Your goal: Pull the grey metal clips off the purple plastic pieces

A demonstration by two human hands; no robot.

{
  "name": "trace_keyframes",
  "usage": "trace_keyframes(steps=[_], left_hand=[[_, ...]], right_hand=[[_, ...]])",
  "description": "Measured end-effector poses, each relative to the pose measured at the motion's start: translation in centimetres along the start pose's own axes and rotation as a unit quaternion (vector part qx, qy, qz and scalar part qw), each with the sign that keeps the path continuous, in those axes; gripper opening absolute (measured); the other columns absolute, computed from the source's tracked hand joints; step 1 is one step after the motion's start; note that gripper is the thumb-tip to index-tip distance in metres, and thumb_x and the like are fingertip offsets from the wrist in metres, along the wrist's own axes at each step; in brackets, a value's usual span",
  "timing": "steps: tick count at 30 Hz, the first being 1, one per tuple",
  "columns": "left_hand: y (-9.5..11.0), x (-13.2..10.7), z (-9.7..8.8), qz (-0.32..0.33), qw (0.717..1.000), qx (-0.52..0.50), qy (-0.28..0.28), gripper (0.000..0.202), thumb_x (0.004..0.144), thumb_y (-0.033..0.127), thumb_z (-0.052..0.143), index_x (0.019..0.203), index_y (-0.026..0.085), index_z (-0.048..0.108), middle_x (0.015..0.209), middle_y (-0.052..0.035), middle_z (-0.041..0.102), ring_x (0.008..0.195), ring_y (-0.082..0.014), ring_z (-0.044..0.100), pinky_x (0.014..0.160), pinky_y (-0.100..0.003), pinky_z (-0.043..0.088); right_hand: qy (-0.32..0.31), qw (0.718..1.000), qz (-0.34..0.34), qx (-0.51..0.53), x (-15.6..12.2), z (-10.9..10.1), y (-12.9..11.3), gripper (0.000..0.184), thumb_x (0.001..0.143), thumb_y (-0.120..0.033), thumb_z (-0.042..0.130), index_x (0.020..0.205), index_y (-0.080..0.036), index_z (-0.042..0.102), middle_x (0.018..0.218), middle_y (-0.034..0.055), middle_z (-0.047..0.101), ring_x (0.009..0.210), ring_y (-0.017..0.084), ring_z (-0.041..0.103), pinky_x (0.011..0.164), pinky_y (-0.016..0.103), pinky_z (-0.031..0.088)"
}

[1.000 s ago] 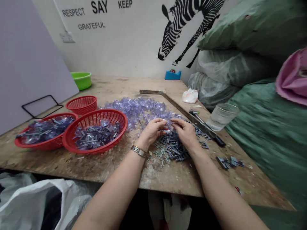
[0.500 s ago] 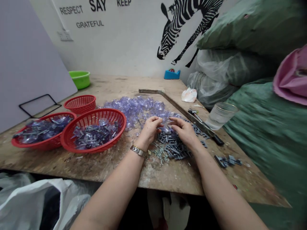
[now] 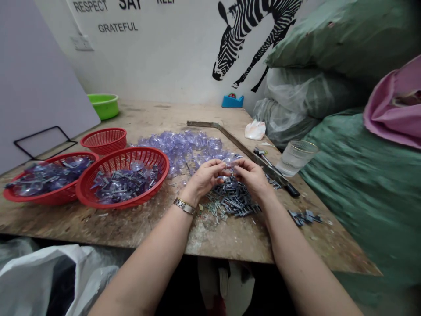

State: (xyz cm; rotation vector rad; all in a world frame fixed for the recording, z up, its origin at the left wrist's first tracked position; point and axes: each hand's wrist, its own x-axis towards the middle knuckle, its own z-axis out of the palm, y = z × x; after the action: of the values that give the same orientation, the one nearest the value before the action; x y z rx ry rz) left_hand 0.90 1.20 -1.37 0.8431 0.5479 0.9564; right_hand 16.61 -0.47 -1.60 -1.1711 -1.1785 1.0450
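My left hand (image 3: 206,176) and my right hand (image 3: 251,177) meet fingertip to fingertip just above a heap of small grey metal clips (image 3: 232,201). Both hands are pinched around a small clear piece between them; I cannot make it out well. Behind the hands lies a pile of clear purple suction cups (image 3: 187,147). A watch sits on my left wrist. To the left stands a red basket (image 3: 98,193) holding cups fitted with clips.
Two more red baskets (image 3: 49,197) (image 3: 104,139) stand further left, a green bowl (image 3: 103,105) at the back. A long metal bar (image 3: 243,149), a glass of water (image 3: 294,156) and a few loose clips (image 3: 304,217) lie right. Green sacks (image 3: 355,175) crowd the table's right edge.
Both hands dipped to the clip heap half a second ago and have now risen, fingertips pinched together. The camera has shifted slightly right and down.
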Motion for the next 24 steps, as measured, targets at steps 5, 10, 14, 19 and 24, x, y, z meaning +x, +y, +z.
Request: trace_keyframes(steps=[5, 10, 14, 19, 24], left_hand=[[-0.2, 0.2, -0.1, -0.003, 1.0, 0.002, -0.015, 0.019, 0.075, 0.018, 0.074, 0.077, 0.013, 0.056, 0.068, 0.0007, 0.062, 0.062, -0.011, 0.067, 0.048, -0.016, 0.046], [-0.1, 0.2, 0.2, 0.006, 1.0, -0.007, -0.011, 0.017, 0.076, 0.014, 0.072, 0.075, 0.013, 0.055, 0.065, 0.0008, 0.062, 0.06, -0.0115, 0.067, 0.055, -0.019, 0.052], [0.3, 0.0, 0.5, 0.018, 0.999, -0.007, 0.025, 0.013, 0.08, 0.01, 0.065, 0.074, 0.012, 0.054, 0.064, 0.0009, 0.062, 0.055, -0.0097, 0.065, 0.058, -0.02, 0.054], [0.7, -0.1, 0.5, 0.054, 0.993, 0.043, 0.09, 0.012, 0.082, 0.011, 0.062, 0.073, 0.013, 0.053, 0.061, 0.0034, 0.056, 0.052, -0.0077, 0.06, 0.057, -0.019, 0.052], [0.7, -0.1, 0.3, 0.083, 0.978, 0.133, 0.139, 0.016, 0.082, 0.012, 0.06, 0.069, 0.014, 0.051, 0.062, 0.0046, 0.051, 0.052, -0.0075, 0.058, 0.054, -0.02, 0.051]], right_hand=[[-0.004, 0.998, -0.035, -0.059, 0.0, 0.1, 0.1, 0.026, 0.063, -0.039, 0.069, 0.078, -0.018, 0.062, 0.069, -0.0024, 0.059, 0.059, 0.011, 0.051, 0.054, 0.025, 0.04], [-0.015, 0.993, -0.056, -0.098, -0.1, 0.1, 0.1, 0.024, 0.066, -0.041, 0.066, 0.073, -0.018, 0.064, 0.063, -0.0025, 0.058, 0.056, 0.011, 0.049, 0.054, 0.025, 0.041], [-0.044, 0.995, -0.038, -0.083, -0.1, 0.1, 0.1, 0.028, 0.068, -0.045, 0.065, 0.077, -0.019, 0.065, 0.068, -0.0007, 0.063, 0.059, 0.013, 0.055, 0.055, 0.025, 0.045], [-0.02, 0.989, -0.056, -0.133, 0.2, -0.3, 0.4, 0.023, 0.072, -0.039, 0.061, 0.084, -0.019, 0.066, 0.075, 0.0015, 0.067, 0.067, 0.016, 0.062, 0.059, 0.027, 0.047], [-0.022, 0.937, -0.144, -0.316, 0.1, -0.6, 0.4, 0.011, 0.075, -0.023, 0.058, 0.074, -0.02, 0.068, 0.072, 0.002, 0.07, 0.072, 0.018, 0.063, 0.073, 0.031, 0.047]])
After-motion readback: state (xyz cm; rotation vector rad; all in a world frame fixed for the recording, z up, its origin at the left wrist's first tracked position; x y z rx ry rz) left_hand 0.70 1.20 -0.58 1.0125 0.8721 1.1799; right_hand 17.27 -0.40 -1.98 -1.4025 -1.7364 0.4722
